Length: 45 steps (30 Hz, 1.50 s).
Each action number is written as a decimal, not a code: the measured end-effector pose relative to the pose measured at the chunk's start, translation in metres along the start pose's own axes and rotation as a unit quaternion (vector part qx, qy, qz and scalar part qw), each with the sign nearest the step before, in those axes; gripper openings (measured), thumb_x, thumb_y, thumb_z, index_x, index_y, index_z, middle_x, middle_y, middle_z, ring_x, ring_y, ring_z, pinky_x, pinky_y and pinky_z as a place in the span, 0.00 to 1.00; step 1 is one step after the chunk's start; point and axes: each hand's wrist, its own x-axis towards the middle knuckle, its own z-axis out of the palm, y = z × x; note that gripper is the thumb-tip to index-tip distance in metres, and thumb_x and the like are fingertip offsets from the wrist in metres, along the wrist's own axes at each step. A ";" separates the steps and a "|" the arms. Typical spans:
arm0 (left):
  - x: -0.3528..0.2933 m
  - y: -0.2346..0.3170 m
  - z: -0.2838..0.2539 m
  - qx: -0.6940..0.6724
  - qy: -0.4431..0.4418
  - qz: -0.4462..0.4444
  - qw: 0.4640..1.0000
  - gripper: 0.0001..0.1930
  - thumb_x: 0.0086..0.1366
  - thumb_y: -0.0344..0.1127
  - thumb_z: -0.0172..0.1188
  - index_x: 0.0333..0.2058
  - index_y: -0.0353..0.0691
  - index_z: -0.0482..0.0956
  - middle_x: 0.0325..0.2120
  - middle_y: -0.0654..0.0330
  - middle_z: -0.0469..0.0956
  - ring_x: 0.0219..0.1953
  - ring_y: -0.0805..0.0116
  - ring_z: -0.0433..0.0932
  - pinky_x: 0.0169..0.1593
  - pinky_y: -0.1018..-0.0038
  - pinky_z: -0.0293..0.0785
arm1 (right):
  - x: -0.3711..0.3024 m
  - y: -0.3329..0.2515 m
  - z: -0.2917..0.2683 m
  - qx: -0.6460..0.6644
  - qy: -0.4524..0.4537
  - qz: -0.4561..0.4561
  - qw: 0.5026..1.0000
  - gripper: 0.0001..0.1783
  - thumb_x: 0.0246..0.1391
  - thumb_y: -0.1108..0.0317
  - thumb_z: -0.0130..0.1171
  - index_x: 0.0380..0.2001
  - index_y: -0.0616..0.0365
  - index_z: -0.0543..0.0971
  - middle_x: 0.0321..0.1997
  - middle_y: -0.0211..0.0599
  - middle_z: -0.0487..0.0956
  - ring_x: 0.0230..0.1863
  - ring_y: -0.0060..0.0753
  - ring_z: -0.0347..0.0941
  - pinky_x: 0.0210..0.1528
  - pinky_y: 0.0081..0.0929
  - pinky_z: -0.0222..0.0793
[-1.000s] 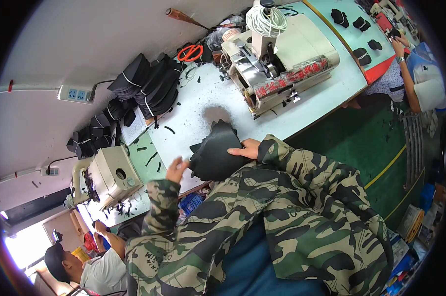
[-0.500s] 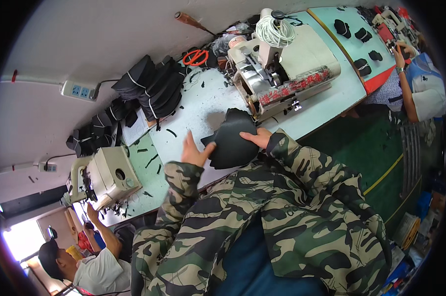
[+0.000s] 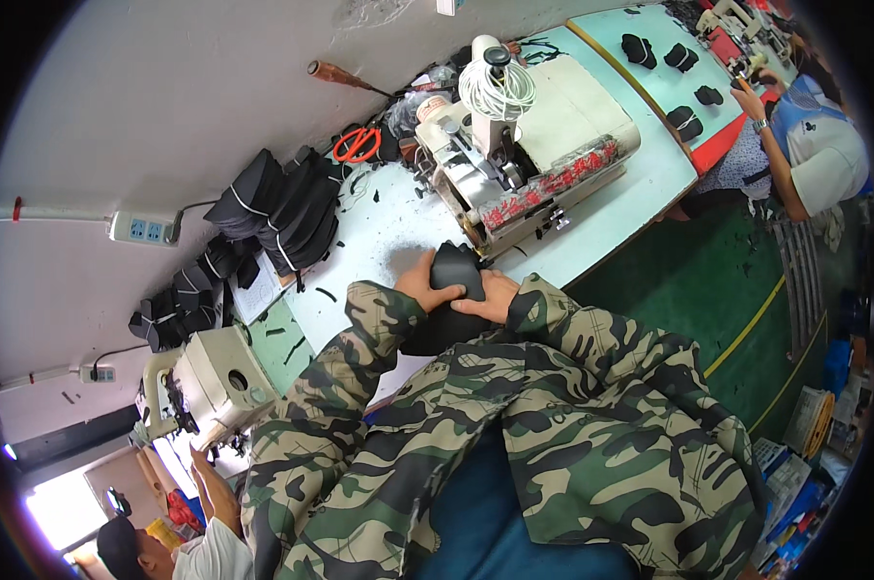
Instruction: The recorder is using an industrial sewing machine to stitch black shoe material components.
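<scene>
A stack of black fabric pieces (image 3: 439, 332) rests at the table's near edge, in front of my body. My left hand (image 3: 425, 281) grips its left side with the thumb over the top. From the right side my right hand (image 3: 492, 296) holds it too, its thumb close to the left one. The fingers under the fabric are partly hidden. Just beyond the hands stands a cream sewing machine (image 3: 577, 114) with a coil of white cord (image 3: 498, 91) hung on its post.
Tied black fabric bundles (image 3: 297, 217) lie left, against the wall. Red-handled scissors (image 3: 357, 145) and a screwdriver (image 3: 338, 74) lie behind. Another sewing machine (image 3: 219, 377) stands at the left, beside a seated person (image 3: 205, 551). A second person (image 3: 814, 155) works at the far right.
My left hand, apart and spread before, has come in onto the black fabric stack. Both thumbs now press on it, closer together. The view has shifted slightly.
</scene>
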 end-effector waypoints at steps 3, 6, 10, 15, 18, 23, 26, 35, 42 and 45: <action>-0.034 -0.010 -0.001 -0.134 0.191 -0.017 0.972 0.44 0.50 0.48 0.66 0.59 0.31 0.54 0.47 0.39 0.70 0.49 0.53 0.74 0.50 0.67 0.69 | -0.008 0.006 -0.023 0.097 -0.011 -0.075 0.992 0.44 0.45 0.36 0.54 0.44 0.74 0.71 0.41 0.61 0.75 0.46 0.55 0.71 0.51 0.37 0.65; -0.092 -0.032 0.004 -0.308 0.324 -0.115 0.887 0.31 0.58 0.33 0.59 0.57 0.32 0.56 0.50 0.40 0.68 0.49 0.57 0.72 0.48 0.69 0.72 | -0.009 0.022 -0.035 0.095 -0.048 -0.025 0.994 0.44 0.42 0.34 0.54 0.43 0.70 0.73 0.40 0.59 0.76 0.44 0.55 0.72 0.48 0.40 0.66; -0.151 -0.070 0.058 -0.480 0.288 -0.322 0.763 0.29 0.61 0.51 0.55 0.54 0.39 0.63 0.47 0.50 0.70 0.47 0.57 0.74 0.43 0.66 0.72 | -0.006 0.031 -0.039 0.097 -0.082 -0.056 0.990 0.45 0.41 0.33 0.55 0.43 0.70 0.74 0.39 0.59 0.76 0.42 0.55 0.74 0.45 0.40 0.67; -0.119 0.003 0.067 -0.684 0.244 -0.345 0.595 0.37 0.54 0.60 0.58 0.57 0.45 0.61 0.54 0.50 0.62 0.56 0.53 0.63 0.51 0.47 0.63 | 0.009 0.015 -0.038 -0.001 -0.170 -0.105 0.980 0.46 0.40 0.30 0.54 0.35 0.75 0.74 0.35 0.61 0.76 0.39 0.54 0.74 0.43 0.38 0.67; -0.087 0.003 0.059 -0.625 0.277 -0.381 0.622 0.36 0.53 0.57 0.59 0.57 0.48 0.61 0.54 0.51 0.61 0.57 0.52 0.60 0.51 0.42 0.59 | 0.028 0.013 -0.025 -0.042 -0.249 -0.110 0.961 0.46 0.40 0.30 0.53 0.37 0.73 0.75 0.38 0.60 0.76 0.42 0.53 0.73 0.45 0.38 0.67; -0.068 -0.044 0.046 -0.600 0.315 -0.322 0.661 0.27 0.55 0.49 0.59 0.49 0.37 0.70 0.46 0.50 0.71 0.47 0.55 0.72 0.48 0.54 0.69 | 0.025 -0.004 -0.049 0.009 -0.271 -0.147 0.951 0.45 0.41 0.32 0.53 0.37 0.72 0.76 0.37 0.59 0.77 0.40 0.53 0.74 0.45 0.37 0.67; -0.039 -0.008 0.026 -0.674 0.337 -0.283 0.593 0.21 0.57 0.42 0.58 0.40 0.27 0.74 0.36 0.50 0.78 0.34 0.57 0.79 0.42 0.66 0.76 | 0.030 0.026 -0.047 0.047 -0.233 -0.152 0.960 0.44 0.43 0.33 0.53 0.39 0.73 0.75 0.36 0.59 0.77 0.38 0.51 0.74 0.44 0.37 0.68; -0.033 0.037 -0.020 0.007 0.362 -0.171 0.916 0.31 0.55 0.36 0.56 0.57 0.37 0.59 0.47 0.47 0.71 0.48 0.50 0.71 0.55 0.63 0.63 | 0.000 0.082 -0.104 0.259 -0.262 0.027 0.929 0.33 0.49 0.46 0.58 0.46 0.68 0.73 0.38 0.43 0.78 0.38 0.26 0.75 0.34 0.23 0.70; -0.004 0.067 -0.035 0.284 0.068 -0.087 0.952 0.14 0.55 0.35 0.55 0.42 0.42 0.72 0.35 0.58 0.77 0.38 0.57 0.76 0.54 0.62 0.65 | -0.025 0.073 -0.153 0.390 -0.190 0.040 0.900 0.24 0.56 0.54 0.53 0.49 0.62 0.70 0.44 0.37 0.76 0.43 0.28 0.74 0.38 0.23 0.70; -0.002 0.056 -0.024 0.347 0.151 0.016 0.926 0.11 0.54 0.35 0.56 0.36 0.40 0.72 0.30 0.58 0.77 0.33 0.57 0.76 0.47 0.63 0.70 | -0.032 0.079 -0.163 0.396 -0.139 0.036 0.907 0.24 0.57 0.55 0.51 0.51 0.60 0.69 0.47 0.39 0.75 0.45 0.30 0.74 0.42 0.24 0.69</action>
